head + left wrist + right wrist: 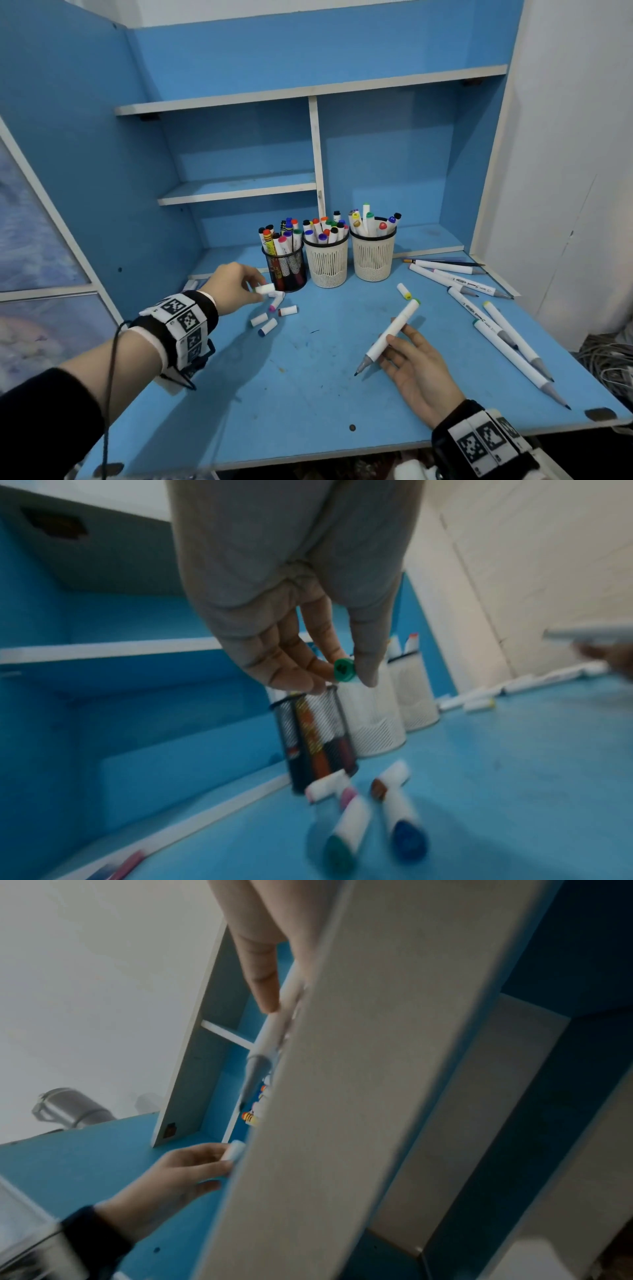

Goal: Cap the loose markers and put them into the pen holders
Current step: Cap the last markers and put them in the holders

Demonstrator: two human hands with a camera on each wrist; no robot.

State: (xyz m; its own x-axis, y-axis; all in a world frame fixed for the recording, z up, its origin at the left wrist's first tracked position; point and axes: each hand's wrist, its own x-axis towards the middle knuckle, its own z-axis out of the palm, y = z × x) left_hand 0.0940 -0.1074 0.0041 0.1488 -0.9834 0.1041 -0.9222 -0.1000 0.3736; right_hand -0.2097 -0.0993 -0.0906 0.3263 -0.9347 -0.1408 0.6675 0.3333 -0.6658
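My left hand (236, 284) pinches a white cap with a green end (264, 288) between thumb and fingers, just above a cluster of several loose caps (274, 313) on the blue desk (308, 377). The left wrist view shows the green cap end (344, 670) at my fingertips. My right hand (416, 366) holds a white uncapped marker (390, 334) by its barrel, its grey tip pointing down-left; in the right wrist view the marker (270, 1034) runs along my fingers. Behind stand three pen holders: one black mesh (285, 270) and two cream ones (327, 262) (373, 257), all full of markers.
Several uncapped white markers (507, 339) lie on the desk's right side, with a thin brush (445, 263) behind them. One yellow-ended cap (404, 292) lies mid-desk. Blue shelves (239, 188) rise behind the holders. Cables (606, 356) lie off the right edge.
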